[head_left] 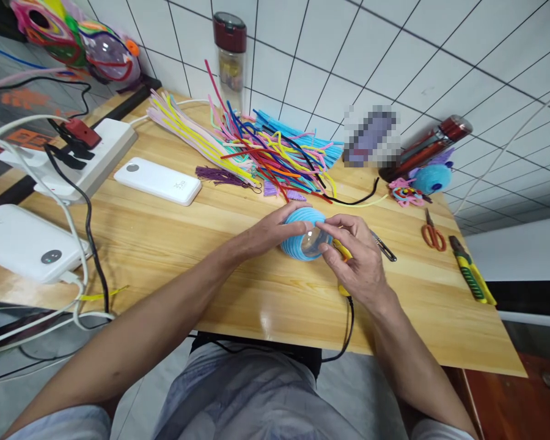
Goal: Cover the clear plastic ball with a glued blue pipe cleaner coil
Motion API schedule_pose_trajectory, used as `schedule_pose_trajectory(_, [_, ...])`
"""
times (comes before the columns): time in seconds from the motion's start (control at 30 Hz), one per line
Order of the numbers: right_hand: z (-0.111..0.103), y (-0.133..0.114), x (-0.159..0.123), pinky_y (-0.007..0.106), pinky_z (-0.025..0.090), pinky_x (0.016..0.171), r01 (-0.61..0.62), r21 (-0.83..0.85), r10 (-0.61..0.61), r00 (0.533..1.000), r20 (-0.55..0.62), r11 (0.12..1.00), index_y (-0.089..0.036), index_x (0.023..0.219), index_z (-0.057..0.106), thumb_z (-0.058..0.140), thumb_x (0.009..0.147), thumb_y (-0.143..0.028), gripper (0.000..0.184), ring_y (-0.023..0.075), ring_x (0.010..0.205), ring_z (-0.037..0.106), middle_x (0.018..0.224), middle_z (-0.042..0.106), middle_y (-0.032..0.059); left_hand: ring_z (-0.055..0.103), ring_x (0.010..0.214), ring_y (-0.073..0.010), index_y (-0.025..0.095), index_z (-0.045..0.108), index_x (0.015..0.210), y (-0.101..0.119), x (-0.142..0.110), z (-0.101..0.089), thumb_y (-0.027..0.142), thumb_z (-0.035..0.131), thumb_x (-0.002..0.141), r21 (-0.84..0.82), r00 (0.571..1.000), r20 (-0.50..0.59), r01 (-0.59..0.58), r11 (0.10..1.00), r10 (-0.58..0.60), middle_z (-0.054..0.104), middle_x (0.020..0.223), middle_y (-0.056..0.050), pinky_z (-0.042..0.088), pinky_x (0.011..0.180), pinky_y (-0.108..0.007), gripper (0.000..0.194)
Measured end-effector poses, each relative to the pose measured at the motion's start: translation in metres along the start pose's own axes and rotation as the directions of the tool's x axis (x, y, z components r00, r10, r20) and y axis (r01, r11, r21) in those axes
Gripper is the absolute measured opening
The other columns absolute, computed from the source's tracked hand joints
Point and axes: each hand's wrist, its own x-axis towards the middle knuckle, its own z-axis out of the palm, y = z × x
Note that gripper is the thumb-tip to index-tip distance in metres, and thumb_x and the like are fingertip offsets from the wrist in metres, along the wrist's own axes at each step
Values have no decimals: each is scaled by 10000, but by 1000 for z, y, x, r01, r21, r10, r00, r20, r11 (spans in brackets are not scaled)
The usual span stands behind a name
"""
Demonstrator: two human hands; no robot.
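Near edge of the table (266, 305) runs just past the grey shirt (247, 391), wood stretching up to the blue ball (296, 245) mid-table. Left hand (277, 227) has it gripped; right hand (361, 256) is loosely curled, fingertips on it, can't tell if they're pinching. Yellow tool (343, 249) is partly covered by that hand. Far side: coloured strands (279, 159), pixelated thing (371, 139) to their right.

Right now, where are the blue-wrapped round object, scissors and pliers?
Blue-wrapped round object (310, 244): head view, on its clear surface.
Scissors (431, 228): head view, where the orange handles meet.
Pliers (468, 273): head view, on the green grip.
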Motion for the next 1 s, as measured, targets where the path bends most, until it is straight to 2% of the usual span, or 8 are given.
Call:
schedule_pose_trajectory(0.13, [2, -2, 0, 539, 634, 966, -6, -4, 6, 1000, -12, 1000, -303, 1416, 757, 707, 1038, -255, 384, 311, 1147, 737, 1258, 747, 136, 619, 1287, -322, 196, 596, 1396, -6, 3, 1, 597, 716, 889, -14, 999, -45, 5, 1000, -6, 694, 1321, -92, 512, 1030, -417, 657])
schedule_pose_trajectory(0.33, [4, -2, 0, 551, 626, 1010, 4, -5, -4, 1000, -21, 1000, -301, 1435, 735, 705, 1046, -251, 394, 325, 1232, 723, 1340, 725, 152, 626, 1240, -304, 169, 548, 1449, -6, 2, 1, 598, 693, 886, -15, 996, -90, 16, 1000, -17, 673, 1337, -103, 501, 1046, -422, 723])
schedule_pose_trajectory(0.6, [7, -1, -3, 604, 604, 1052, 8, -37, -8, 1000, 17, 999, -304, 1531, 653, 797, 991, -387, 565, 366, 1288, 683, 1419, 675, 171, 613, 1284, -316, 188, 534, 1428, -5, 2, 2, 621, 674, 913, -20, 995, -99, -1, 1000, -1, 662, 1361, -106, 500, 1095, -446, 687])
schedule_pose_trajectory(0.67, [10, -2, -3, 588, 606, 1050, 5, -42, -6, 1000, -7, 999, -289, 1506, 659, 791, 998, -390, 535, 358, 1273, 687, 1398, 681, 172, 603, 1323, -328, 180, 518, 1440, -5, 2, 4, 619, 661, 928, -6, 994, -108, -6, 1000, 6, 646, 1403, -124, 492, 1132, -469, 689])
schedule_pose_trajectory(0.87, [20, -8, 3, 515, 615, 997, -52, -94, 39, 990, -135, 994, -263, 1293, 703, 743, 1027, -340, 279, 304, 1158, 716, 1227, 730, 123, 526, 1482, -357, 199, 513, 1438, -11, 2, 12, 541, 657, 951, 89, 979, -186, -72, 993, 87, 568, 1561, -161, 401, 1290, -535, 612])
schedule_pose_trajectory(1.0, [23, -8, 5, 501, 613, 976, -63, -120, 42, 984, -174, 991, -264, 1226, 694, 758, 1001, -317, 239, 297, 1127, 720, 1184, 739, 109, 503, 1518, -360, 197, 507, 1460, -13, 1, 16, 531, 619, 978, 134, 972, -204, -88, 987, 114, 553, 1577, -180, 368, 1324, -558, 598])
